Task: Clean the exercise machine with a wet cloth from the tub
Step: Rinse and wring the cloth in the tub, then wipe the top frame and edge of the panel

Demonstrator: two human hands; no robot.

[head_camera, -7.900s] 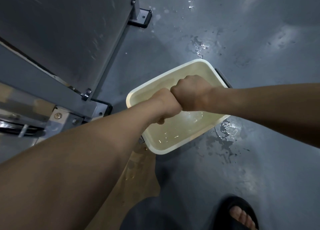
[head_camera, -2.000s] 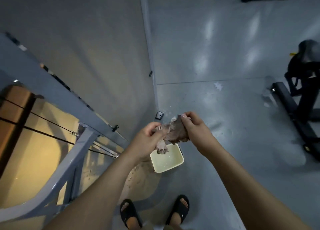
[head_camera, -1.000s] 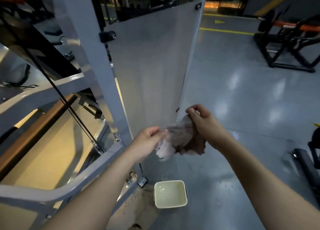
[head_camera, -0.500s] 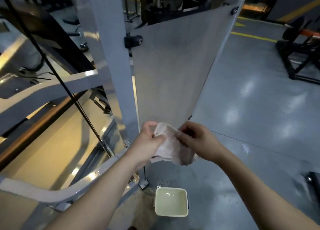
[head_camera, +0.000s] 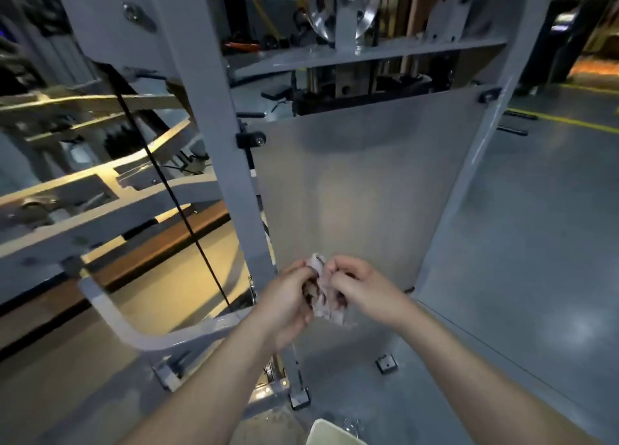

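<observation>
So, cloth: bunched-up pale pinkish rag with darker patches, held up in front of the lower part of the grey panel. Can't tell if it actually touches the panel.
Left hand: fingers curled round the left side of the cloth, so a proper grip, in front of the panel's lower left edge.
Right hand: fingertips pinching the cloth's upper right side, right up against the left hand, also in front of the panel's lower part.
Exercise machine: grey painted frame, and the panel is its flat front sheet, fixed between two uprights.
Pulley wheel: shiny metal, straight above the panel at the top of the frame.
Cable: thin and black, running slantwise, off to the left of the panel.
Tub: cream coloured, only a corner of it shows, down on the floor below the panel and nearer the person than it.
Floor: glossy grey stretch to the right of the panel, with some wet-looking specks beside the tub.
Black foot: small square pad on the floor near the panel's bottom.
</observation>
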